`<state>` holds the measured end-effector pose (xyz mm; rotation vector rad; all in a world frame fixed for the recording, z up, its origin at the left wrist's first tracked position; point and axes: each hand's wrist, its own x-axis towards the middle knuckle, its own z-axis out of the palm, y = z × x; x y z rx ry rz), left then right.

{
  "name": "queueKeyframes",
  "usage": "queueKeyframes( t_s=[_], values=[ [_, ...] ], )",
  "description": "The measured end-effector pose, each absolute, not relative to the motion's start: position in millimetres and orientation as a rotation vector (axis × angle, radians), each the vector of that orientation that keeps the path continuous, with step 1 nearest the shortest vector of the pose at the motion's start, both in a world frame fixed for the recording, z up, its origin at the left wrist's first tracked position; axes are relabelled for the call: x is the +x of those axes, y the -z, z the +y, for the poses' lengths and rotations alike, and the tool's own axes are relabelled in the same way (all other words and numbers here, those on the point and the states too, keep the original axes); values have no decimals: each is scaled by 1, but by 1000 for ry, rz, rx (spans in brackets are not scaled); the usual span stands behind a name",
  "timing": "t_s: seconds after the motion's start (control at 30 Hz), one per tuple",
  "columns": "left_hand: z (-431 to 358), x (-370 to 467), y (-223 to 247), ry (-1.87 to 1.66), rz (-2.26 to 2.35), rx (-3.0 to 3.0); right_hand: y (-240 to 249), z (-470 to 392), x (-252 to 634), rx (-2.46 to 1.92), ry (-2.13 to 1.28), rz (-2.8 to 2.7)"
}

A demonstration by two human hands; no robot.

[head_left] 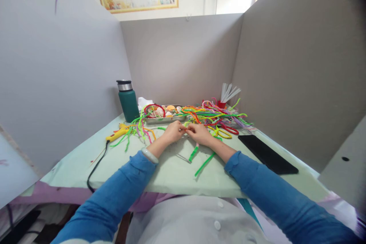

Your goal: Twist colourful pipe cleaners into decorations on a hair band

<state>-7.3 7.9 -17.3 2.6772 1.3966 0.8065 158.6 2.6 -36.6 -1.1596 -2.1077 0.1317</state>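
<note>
My left hand (174, 132) and my right hand (198, 134) meet over the middle of the table, fingertips pinched together. Between them is a small orange-red piece, which looks like a bit of pipe cleaner; the fingers cover most of it. Below my right hand lies a short green fuzzy coil (193, 154) with a pink end. A straight green pipe cleaner (204, 164) rests near my right wrist. Just beyond the hands spreads a heap of multicoloured pipe cleaners (206, 112).
A metal tray (166, 119) with small decorations stands at the back, beside a green bottle (129, 103). At left lies a yellow glue gun (117, 133) with its black cord. White sticks fill a red cup (221, 104). A black phone-like slab (267, 153) lies right. Grey partitions (183, 57) enclose the table.
</note>
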Motion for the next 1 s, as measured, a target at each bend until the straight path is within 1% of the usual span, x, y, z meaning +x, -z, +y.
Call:
queueKeyframes(
  t_s=[0.87,1.0],
  values=[
    [9,-8,20,-813,1410,2728,37,4,159,-1165,-127,-2124],
    [8,-8,19,-767,1390,2754,36,2,158,-1178,-123,-2127]
  ],
)
